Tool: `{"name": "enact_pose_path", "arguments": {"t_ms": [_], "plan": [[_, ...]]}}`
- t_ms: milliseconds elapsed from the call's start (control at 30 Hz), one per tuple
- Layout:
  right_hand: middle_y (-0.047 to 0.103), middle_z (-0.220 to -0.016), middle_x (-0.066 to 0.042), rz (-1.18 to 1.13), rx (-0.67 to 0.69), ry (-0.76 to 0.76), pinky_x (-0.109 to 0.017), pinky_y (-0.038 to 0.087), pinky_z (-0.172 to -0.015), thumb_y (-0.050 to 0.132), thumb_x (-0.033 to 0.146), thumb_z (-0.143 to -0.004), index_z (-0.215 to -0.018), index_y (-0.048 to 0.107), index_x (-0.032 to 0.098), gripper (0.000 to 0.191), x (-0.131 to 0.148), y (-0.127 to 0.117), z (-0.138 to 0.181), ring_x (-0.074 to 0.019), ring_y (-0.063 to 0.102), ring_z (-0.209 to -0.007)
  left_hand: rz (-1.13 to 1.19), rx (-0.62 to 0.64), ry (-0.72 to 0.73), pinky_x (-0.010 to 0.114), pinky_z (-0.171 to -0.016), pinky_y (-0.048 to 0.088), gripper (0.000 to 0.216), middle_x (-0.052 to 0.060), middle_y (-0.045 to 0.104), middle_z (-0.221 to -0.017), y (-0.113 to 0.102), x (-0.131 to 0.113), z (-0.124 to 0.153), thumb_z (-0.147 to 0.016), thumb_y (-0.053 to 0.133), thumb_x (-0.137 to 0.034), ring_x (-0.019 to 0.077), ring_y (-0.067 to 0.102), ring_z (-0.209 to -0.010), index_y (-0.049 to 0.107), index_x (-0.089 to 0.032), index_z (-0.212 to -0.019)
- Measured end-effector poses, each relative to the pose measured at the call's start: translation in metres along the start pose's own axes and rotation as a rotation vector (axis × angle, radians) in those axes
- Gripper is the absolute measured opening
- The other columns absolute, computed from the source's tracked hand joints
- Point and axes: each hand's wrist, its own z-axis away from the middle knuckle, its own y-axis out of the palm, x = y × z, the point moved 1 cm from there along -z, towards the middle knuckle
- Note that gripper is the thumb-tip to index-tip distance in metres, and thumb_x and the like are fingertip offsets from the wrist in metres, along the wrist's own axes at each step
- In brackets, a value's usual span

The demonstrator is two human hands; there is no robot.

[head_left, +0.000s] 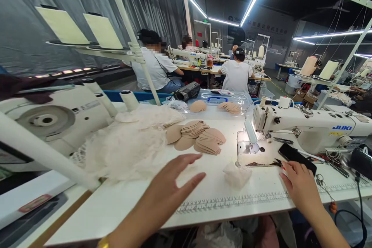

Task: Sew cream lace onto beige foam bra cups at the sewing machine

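My left hand (173, 186) hovers over the white table with thumb and fingers spread, holding nothing. Just beyond it lie several fanned stacks of beige bra cup pads (200, 135). A heap of sheer cream fabric (124, 143) spreads out to their left. My right hand (300, 186) is at the sewing machine's front, its fingers around small thread snips (278, 161) with dark blades and a bit of red showing; most of the handle is hidden. Between my hands a small crumpled piece of sheer fabric (237, 174) rests near the lit needle plate (248, 147).
A white sewing machine (314, 124) stands at right, with a black phone (298, 157), tweezers (283, 140) and a keyring (321, 180) nearby. A printed ruler (226, 201) runs along the front edge. Behind sits a clear plastic bin (223, 99). Thread-stand poles rise on both sides; co-workers sit ahead.
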Motion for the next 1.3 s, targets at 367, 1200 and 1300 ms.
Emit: {"name": "enact_pose_path", "arguments": {"t_ms": [367,1200,1300], "plan": [[0.065,-0.138,-0.01,-0.775,0.124,-0.032,-0.045,0.054,-0.108,0.054,0.025,-0.107,-0.14,0.059,0.029,0.034,0.073,-0.027,-0.03,-0.0261,0.062,-0.129,0.38,0.428,0.051,0.036,-0.085,0.052,0.029,0.008,0.077,-0.098,0.066,-0.065,-0.023,-0.089,0.059,-0.048,0.0276,0.069,-0.097,0.055,-0.022,-0.075],[0.062,-0.141,-0.01,-1.363,0.427,0.154,-0.046,0.047,-0.109,0.079,0.047,-0.088,-0.146,0.057,0.028,0.065,0.1,-0.028,-0.057,-0.0302,0.059,-0.127,0.547,0.366,-0.004,0.03,-0.074,0.05,0.045,0.003,0.066,-0.084,0.054,-0.071,-0.009,-0.089,0.068,-0.066,0.0218,0.06,-0.081,0.063,-0.022,-0.085],[0.069,-0.103,-0.003,-1.623,0.518,0.231,-0.034,0.051,-0.088,0.077,0.059,-0.088,-0.117,0.07,0.022,0.047,0.112,-0.03,-0.06,-0.0225,0.064,-0.094,0.638,0.197,-0.066,0.025,-0.065,0.046,0.048,-0.002,0.058,-0.079,0.056,-0.062,-0.003,-0.085,0.075,-0.069,0.0166,0.052,-0.073,0.064,-0.022,-0.087]]}}
